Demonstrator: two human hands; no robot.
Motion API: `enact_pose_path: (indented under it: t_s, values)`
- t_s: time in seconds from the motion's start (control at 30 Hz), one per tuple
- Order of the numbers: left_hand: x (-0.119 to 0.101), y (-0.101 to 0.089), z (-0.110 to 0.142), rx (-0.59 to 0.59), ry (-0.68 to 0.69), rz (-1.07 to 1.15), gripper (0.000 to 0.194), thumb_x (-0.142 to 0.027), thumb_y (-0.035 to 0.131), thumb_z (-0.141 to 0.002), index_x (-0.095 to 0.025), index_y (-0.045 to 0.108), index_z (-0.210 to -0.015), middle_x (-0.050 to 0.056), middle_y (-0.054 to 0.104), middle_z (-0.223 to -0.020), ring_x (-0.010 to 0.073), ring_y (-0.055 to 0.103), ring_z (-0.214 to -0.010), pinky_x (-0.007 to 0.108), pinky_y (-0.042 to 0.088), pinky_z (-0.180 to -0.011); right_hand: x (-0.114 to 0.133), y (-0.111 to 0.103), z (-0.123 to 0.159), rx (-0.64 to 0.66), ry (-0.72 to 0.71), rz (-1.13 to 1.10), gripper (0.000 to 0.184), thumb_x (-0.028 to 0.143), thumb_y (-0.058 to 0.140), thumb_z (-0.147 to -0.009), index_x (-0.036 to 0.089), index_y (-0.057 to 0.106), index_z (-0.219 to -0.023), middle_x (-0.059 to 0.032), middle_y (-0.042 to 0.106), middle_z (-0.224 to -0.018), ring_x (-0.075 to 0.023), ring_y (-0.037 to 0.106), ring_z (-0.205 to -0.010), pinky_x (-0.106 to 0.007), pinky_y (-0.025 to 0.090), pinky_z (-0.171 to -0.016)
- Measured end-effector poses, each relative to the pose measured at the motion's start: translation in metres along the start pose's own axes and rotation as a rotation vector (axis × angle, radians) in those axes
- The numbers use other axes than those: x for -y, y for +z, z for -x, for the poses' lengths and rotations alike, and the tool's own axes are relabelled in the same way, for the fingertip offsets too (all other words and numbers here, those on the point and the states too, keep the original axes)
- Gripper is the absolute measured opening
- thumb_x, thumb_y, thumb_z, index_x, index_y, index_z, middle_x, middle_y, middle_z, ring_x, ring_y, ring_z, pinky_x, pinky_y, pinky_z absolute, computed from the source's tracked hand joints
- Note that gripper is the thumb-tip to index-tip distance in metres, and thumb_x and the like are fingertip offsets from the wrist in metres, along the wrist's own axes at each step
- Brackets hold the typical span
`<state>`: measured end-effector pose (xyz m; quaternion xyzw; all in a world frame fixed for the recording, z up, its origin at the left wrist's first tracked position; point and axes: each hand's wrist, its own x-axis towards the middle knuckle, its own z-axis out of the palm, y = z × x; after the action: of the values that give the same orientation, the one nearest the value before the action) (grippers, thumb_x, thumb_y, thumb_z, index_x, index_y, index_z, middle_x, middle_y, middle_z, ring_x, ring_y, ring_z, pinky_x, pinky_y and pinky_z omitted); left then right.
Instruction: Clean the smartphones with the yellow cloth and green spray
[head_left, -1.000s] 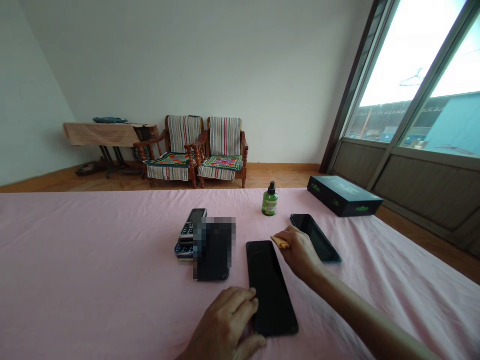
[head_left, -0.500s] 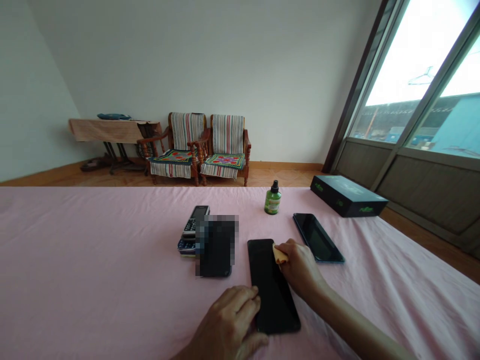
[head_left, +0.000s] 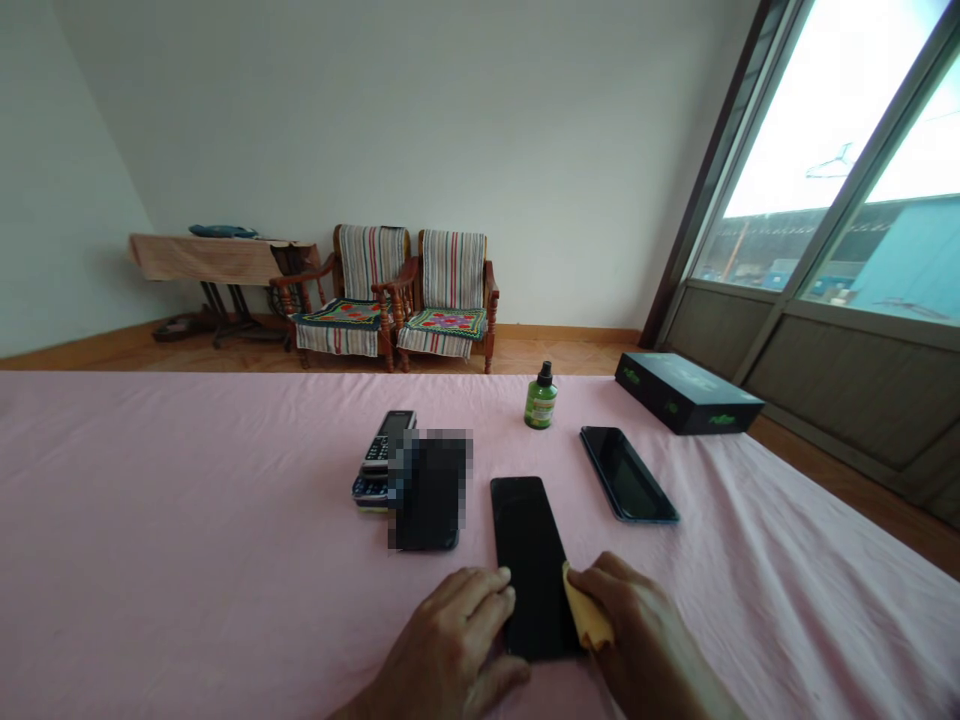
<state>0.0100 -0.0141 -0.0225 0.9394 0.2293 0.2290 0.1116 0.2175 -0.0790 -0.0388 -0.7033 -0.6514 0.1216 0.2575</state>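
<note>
Pinning the long black smartphone [head_left: 529, 565] flat on the sheet, our left hand [head_left: 446, 642] sits half curled against its left edge, fingers [head_left: 487, 590] on the rim. Our right hand [head_left: 637, 628] is closed narrowly around a folded yellow cloth [head_left: 587, 610], pressing it to the phone's lower right edge. The phone lies lengthwise between our hands, screen up and dark.

Just left of it lies a second black smartphone [head_left: 431, 495], partly pixelated, overlapping a small stack of keypad mobile phones [head_left: 382, 460]. To the right, well clear of our hands, rests a black smartphone with a blue edge [head_left: 628, 475]. Beyond them stands a small green bottle with a black pump cap [head_left: 541, 400], and further right lies a flat black box [head_left: 686, 393] with green markings. We cannot read the bottle's label or the box's markings.

All of this rests on a pale pink sheet [head_left: 187, 500]. Past its far edge stand two wooden armchairs with striped covers [head_left: 427, 300] and a cloth-covered table [head_left: 210, 258] against the wall. On the right is a tall glazed window [head_left: 817, 170], with a wire hanger [head_left: 831, 165] outside.
</note>
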Motion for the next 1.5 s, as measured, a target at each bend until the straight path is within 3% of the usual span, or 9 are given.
enact_pose_path:
  t_s: [0.2,0.37,0.53,0.67,0.83,1.03,1.17,1.33,1.5]
  values:
    - [0.002,0.0,0.002,-0.062,0.007,0.045,0.042,-0.024,0.077,-0.078,-0.015,0.063,-0.116,0.009,0.069,-0.115,0.0243,0.065,-0.105,0.035,0.056,-0.093,0.01,-0.015,0.006,0.08,-0.088,-0.101,0.027,0.0,0.054,-0.061,0.019,0.07,-0.072,-0.0028,0.064,-0.067,-0.0154,0.059,-0.058,-0.023,0.037,-0.052]
    - [0.008,0.007,0.006,-0.117,-0.022,0.091,0.031,-0.017,0.077,-0.075,-0.017,0.067,-0.104,0.008,0.07,-0.108,0.0242,0.067,-0.098,0.034,0.058,-0.087,0.017,-0.022,-0.051,-0.056,-0.181,-0.142,0.029,-0.001,0.049,-0.072,0.017,0.07,-0.079,-0.0025,0.062,-0.073,-0.0132,0.058,-0.063,-0.022,0.037,-0.056]
    - [0.01,0.008,0.008,-0.115,-0.011,0.109,0.034,-0.011,0.081,-0.069,-0.016,0.068,-0.1,0.007,0.071,-0.104,0.0239,0.068,-0.094,0.033,0.059,-0.085,0.004,0.002,-0.117,-0.107,-0.26,-0.091,0.032,-0.004,0.05,-0.073,0.016,0.073,-0.083,-0.0042,0.06,-0.079,-0.0144,0.057,-0.071,-0.023,0.039,-0.063]
    - [0.01,0.006,0.007,-0.081,-0.003,0.1,0.034,-0.013,0.083,-0.068,-0.016,0.068,-0.098,0.007,0.071,-0.102,0.024,0.068,-0.091,0.033,0.058,-0.083,0.006,0.02,-0.136,-0.094,-0.32,-0.09,0.037,-0.008,0.046,-0.07,0.015,0.072,-0.083,-0.0047,0.057,-0.081,-0.0154,0.055,-0.075,-0.024,0.039,-0.068]
    - [0.01,0.005,0.004,-0.054,-0.01,0.082,0.034,-0.013,0.083,-0.069,-0.014,0.068,-0.099,0.008,0.071,-0.101,0.0247,0.067,-0.091,0.034,0.058,-0.083,0.014,0.022,-0.13,-0.043,-0.417,-0.081,0.043,-0.011,0.044,-0.065,0.017,0.071,-0.085,-0.005,0.055,-0.084,-0.0173,0.052,-0.082,-0.026,0.039,-0.073]
    - [0.005,0.006,0.006,-0.046,-0.07,0.127,0.033,-0.011,0.082,-0.068,-0.015,0.068,-0.098,0.007,0.07,-0.102,0.0244,0.065,-0.093,0.034,0.055,-0.086,0.019,0.013,-0.11,0.032,-0.492,-0.055,0.034,-0.008,0.046,-0.068,0.018,0.066,-0.078,-0.003,0.052,-0.079,-0.0168,0.049,-0.077,-0.027,0.035,-0.066]
    - [0.0,0.003,0.006,-0.072,-0.16,0.217,0.041,0.001,0.074,-0.064,-0.018,0.066,-0.1,0.005,0.067,-0.109,0.0219,0.062,-0.101,0.029,0.051,-0.093,0.023,0.009,-0.095,0.071,-0.496,-0.055,0.04,-0.009,0.045,-0.065,0.018,0.067,-0.085,-0.0036,0.052,-0.082,-0.0177,0.049,-0.08,-0.027,0.036,-0.067]
    - [-0.001,0.004,0.004,-0.049,-0.272,0.288,0.046,0.003,0.063,-0.06,-0.02,0.058,-0.099,0.002,0.063,-0.099,0.0209,0.061,-0.096,0.03,0.051,-0.089,0.028,0.003,-0.074,0.144,-0.471,-0.079,0.04,-0.009,0.046,-0.066,0.019,0.066,-0.087,-0.003,0.052,-0.084,-0.018,0.049,-0.083,-0.028,0.036,-0.067]
    - [-0.001,0.007,0.008,-0.153,-0.308,0.322,0.058,0.004,0.063,-0.058,-0.025,0.048,-0.107,0.0,0.06,-0.105,0.0208,0.059,-0.1,0.032,0.048,-0.093,0.031,0.002,-0.047,0.194,-0.451,-0.158,0.034,-0.006,0.05,-0.075,0.02,0.066,-0.09,-0.003,0.055,-0.085,-0.0174,0.05,-0.083,-0.027,0.038,-0.066]
